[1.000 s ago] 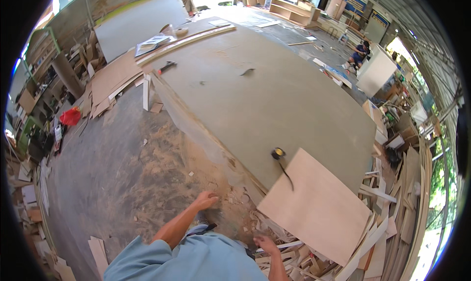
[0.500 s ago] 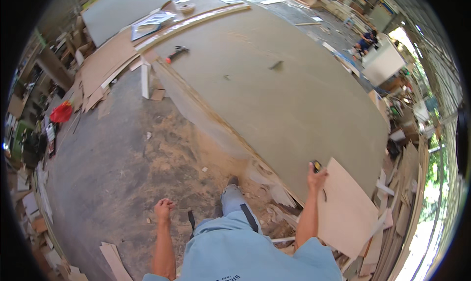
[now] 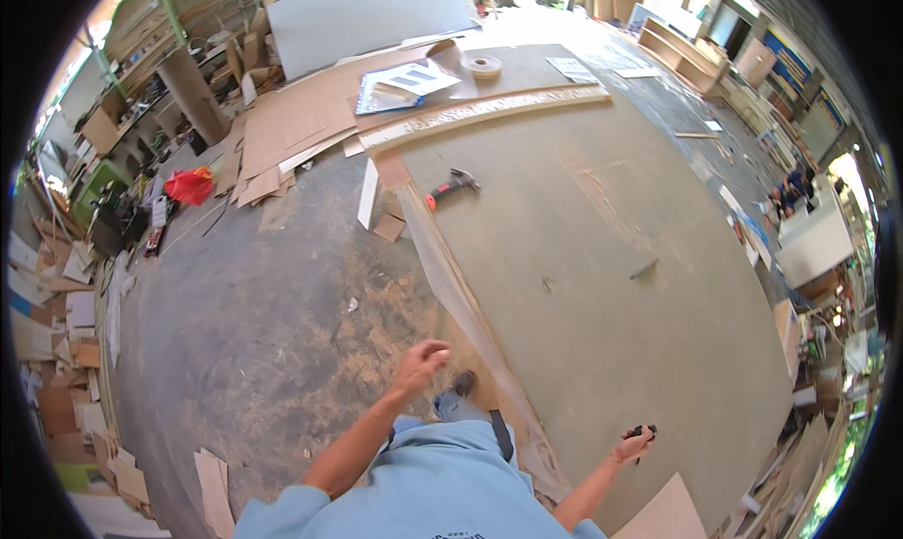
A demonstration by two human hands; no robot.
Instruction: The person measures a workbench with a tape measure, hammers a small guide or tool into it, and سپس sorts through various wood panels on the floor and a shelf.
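My left hand hangs over the floor left of the table, its fingers loosely bent and apart with nothing in them. In my right hand is a small black tape measure, held over the near part of the big greyish tabletop. Just below that hand, a pale plywood sheet lies partly cut off by the lower edge. Farther up, a claw hammer with a red and black handle rests on the tabletop's left side. A small dark flat piece lies near its middle.
Across the far end runs a long pale strip. Beyond it are a roll of tape and papers in a blue-edged sleeve. Sawdust covers the floor. A red bag sits at left; a person crouches far right.
I have stepped forward along the table, so the hammer and far end appear closer. My right hand has left the plywood sheet with the tape measure. My left hand has swung forward and right.
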